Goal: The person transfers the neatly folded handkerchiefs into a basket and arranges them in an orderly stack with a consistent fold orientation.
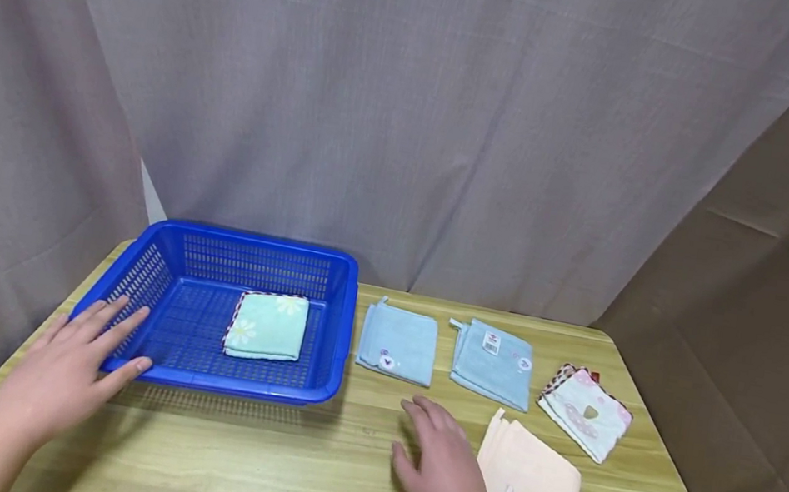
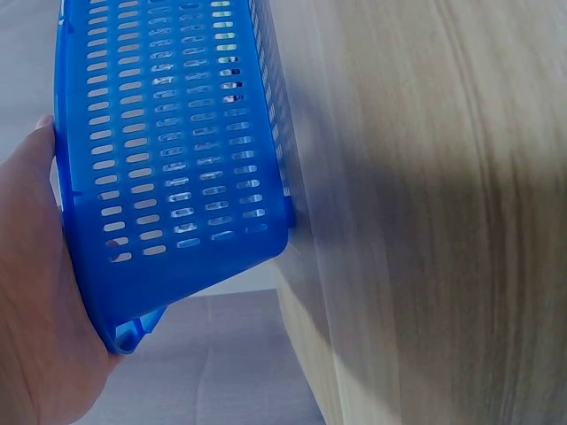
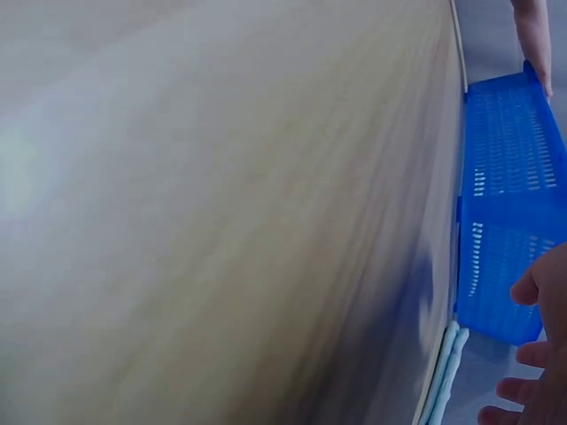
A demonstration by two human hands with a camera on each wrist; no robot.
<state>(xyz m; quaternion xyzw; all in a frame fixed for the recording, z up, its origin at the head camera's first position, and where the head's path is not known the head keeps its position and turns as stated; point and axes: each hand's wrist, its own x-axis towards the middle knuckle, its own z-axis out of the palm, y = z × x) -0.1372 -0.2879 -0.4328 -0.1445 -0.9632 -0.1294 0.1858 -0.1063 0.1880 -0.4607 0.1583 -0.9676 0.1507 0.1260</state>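
Observation:
My left hand [image 1: 63, 368] rests over the front left corner of a blue plastic basket [image 1: 216, 382], its fingers spread across the rim. In the left wrist view that hand [image 2: 40, 292] lies along the basket's edge. Inside the basket is a folded mint-green towel [image 1: 269, 329] with white daisies. My right hand [image 1: 443, 463] hovers over the table, holding nothing, its fingers loosely bent and apart. Just right of it lies a folded peach towel [image 1: 547, 478], partly covered by the forearm. Beyond it lie a folded blue towel [image 1: 400, 339] and a second blue towel [image 1: 493, 377] with a label.
A white towel [image 1: 586, 416] with pink patches and a checked edge lies at the right. Everything stands on a wooden table [image 1: 243, 460]. A grey curtain [image 1: 413, 114] hangs behind, and brown cloth [image 1: 766, 349] borders the right side.

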